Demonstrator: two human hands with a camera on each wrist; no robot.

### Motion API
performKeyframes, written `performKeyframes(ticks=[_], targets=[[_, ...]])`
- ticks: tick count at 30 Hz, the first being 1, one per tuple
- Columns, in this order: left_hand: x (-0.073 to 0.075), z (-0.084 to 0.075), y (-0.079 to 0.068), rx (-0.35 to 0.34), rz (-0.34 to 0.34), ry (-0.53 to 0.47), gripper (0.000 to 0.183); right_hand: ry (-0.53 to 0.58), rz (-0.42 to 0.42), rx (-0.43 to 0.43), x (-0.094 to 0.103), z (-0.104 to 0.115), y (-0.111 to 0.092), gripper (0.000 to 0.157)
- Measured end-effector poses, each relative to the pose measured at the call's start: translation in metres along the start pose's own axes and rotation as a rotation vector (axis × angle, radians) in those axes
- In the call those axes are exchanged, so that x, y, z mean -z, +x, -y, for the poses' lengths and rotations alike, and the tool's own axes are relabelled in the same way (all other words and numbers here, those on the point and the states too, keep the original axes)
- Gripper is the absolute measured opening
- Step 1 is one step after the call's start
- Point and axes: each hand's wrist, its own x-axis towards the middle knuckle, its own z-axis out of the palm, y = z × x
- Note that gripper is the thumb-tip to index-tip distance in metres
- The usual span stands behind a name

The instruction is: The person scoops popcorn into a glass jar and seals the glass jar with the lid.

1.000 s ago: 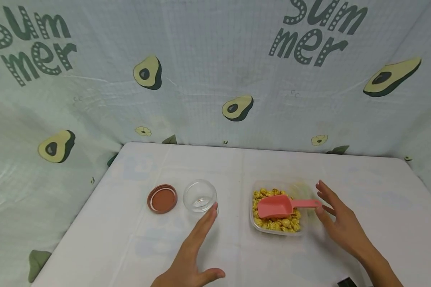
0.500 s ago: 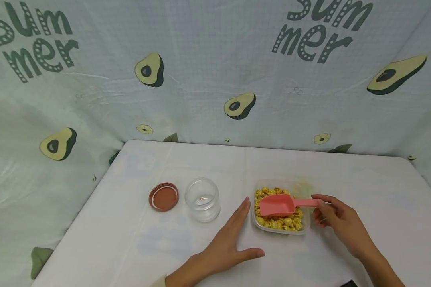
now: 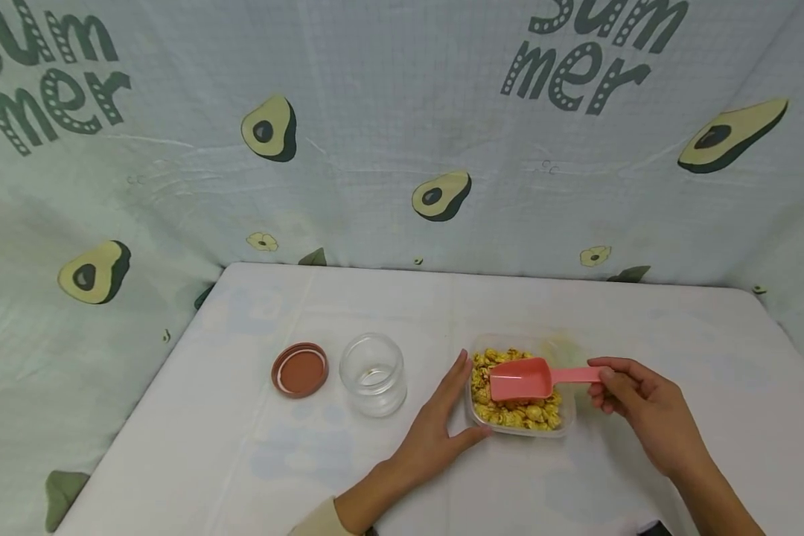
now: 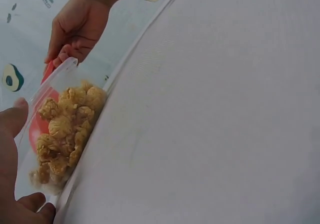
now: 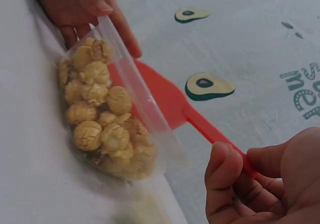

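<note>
A clear plastic container (image 3: 568,426) of yellow caramel popcorn (image 3: 528,414) sits on the table, right of its middle. My left hand (image 3: 427,439) holds the container at its near left corner, fingers along the left wall and thumb at the front. With thumb and fingers, my right hand (image 3: 646,413) pinches the handle end of a pink scoop (image 3: 521,380). The scoop's bowl lies over the popcorn; in the right wrist view the scoop (image 5: 162,96) shows above the container's rim (image 5: 137,76), its handle sloping to my fingers.
A clear round jar (image 3: 374,383) without its lid stands left of my left hand. Left of the jar lies a brown round lid (image 3: 300,370). A black object (image 3: 655,528) shows at the bottom edge. A printed curtain (image 3: 348,134) hangs behind the white table (image 3: 194,447).
My left hand has moved right, from beside the jar to the container's corner. The right hand has gone from loosely spread to pinching the scoop's handle, and the scoop has shifted slightly.
</note>
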Motion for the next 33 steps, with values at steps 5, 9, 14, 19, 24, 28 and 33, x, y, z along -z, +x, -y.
performKeyframes(ticks=[5, 9, 14, 19, 24, 28, 33], targets=[[0.0, 0.003, 0.0, -0.024, -0.018, -0.015, 0.077, -0.182, -0.065, 0.061, 0.0, 0.011, -0.005, 0.036], [-0.001, 0.004, -0.001, -0.025, -0.023, -0.013, 0.077, -0.256, -0.112, 0.072, 0.0, 0.019, -0.007, 0.036], [-0.001, 0.005, -0.001, -0.021, -0.025, 0.007, 0.077, -0.315, -0.164, 0.112, 0.001, 0.031, -0.011, 0.031], [-0.002, 0.004, -0.001, -0.031, -0.026, 0.009, 0.077, -0.41, -0.237, 0.193, 0.002, 0.044, -0.015, 0.024], [-0.001, 0.002, -0.001, -0.037, -0.019, 0.01, 0.076, -0.502, -0.3, 0.309, 0.002, 0.054, -0.018, 0.018], [-0.001, 0.002, -0.001, -0.033, -0.01, 0.023, 0.077, -0.563, -0.316, 0.415, 0.004, 0.062, -0.02, 0.019], [-0.001, 0.004, -0.001, -0.035, -0.009, 0.045, 0.077, -0.669, -0.32, 0.581, 0.005, 0.075, -0.02, 0.023]])
